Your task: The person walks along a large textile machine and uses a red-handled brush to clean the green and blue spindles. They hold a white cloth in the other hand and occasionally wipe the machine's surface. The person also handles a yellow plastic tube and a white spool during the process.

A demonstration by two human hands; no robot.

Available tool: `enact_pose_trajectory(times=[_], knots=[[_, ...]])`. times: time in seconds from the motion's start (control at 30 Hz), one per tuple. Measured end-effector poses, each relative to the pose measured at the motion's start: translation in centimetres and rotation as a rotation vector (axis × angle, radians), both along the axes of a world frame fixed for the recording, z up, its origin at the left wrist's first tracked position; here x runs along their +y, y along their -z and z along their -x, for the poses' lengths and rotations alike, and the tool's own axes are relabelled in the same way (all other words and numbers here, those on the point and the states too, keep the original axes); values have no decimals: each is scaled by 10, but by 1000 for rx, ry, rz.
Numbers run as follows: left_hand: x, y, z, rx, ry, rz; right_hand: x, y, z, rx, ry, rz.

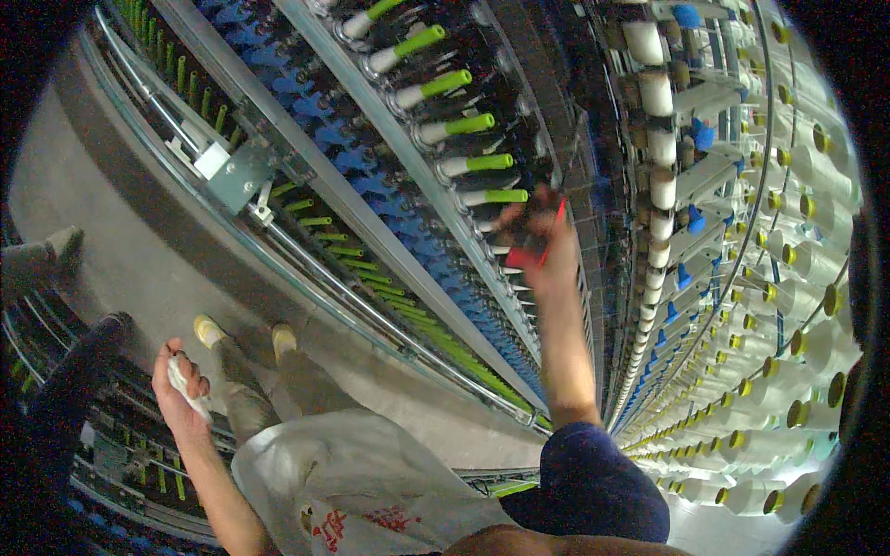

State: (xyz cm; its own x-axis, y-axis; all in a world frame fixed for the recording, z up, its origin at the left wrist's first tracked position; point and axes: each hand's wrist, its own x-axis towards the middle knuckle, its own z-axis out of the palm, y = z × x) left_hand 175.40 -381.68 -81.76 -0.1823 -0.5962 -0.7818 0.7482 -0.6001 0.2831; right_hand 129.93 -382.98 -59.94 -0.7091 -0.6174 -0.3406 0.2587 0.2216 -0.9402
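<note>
My left hand [183, 385] is down at the left, its fingers curled round a wad of white fibre [188, 382]. My right hand [540, 222] reaches out to a row of spindles on the spinning machine, beside a bobbin with a bright green top [506, 196]. A red object [527, 257] shows in that hand, with a thin red edge along its outer side. Motion smears the fingers, and the red object's exact kind cannot be made out. More green-topped bobbins [445, 83] with white yarn at their bases stand farther up the row.
A metal rail [348, 310] runs along the machine's near side, carrying a grey bracket [243, 176]. White rollers [661, 144] and many yarn cones [807, 306] line the right. Grey floor [139, 241] lies left, with another machine [139, 463] and a person's leg [37, 264] there.
</note>
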Motion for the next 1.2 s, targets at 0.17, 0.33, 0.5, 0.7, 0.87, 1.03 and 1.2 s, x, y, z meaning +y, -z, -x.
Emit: enact_pose_trajectory(times=[0.17, 0.33, 0.5, 0.7, 0.87, 1.03, 1.2], knots=[[-54, -36, 33, -180, 93, 12, 122, 73, -157, 357, -166, -218], [-94, -58, 41, -241, 129, 193, 116, 96, -255, 190, -1180, -602], [-169, -27, -67, -378, -200, -20, 68, 92, -289, 43, -1417, -873], [-205, -17, -189, -296, -201, 47, 20, 89, -312, -231, -997, -566], [-227, -14, -183, -350, -5, -64, -88, 76, -340, -346, -697, -360], [-307, -18, -168, -281, -8, -59, -206, 78, -363, -275, -572, -236], [-405, 7, -192, -212, 163, -128, -330, 52, -361, 64, -341, 37]])
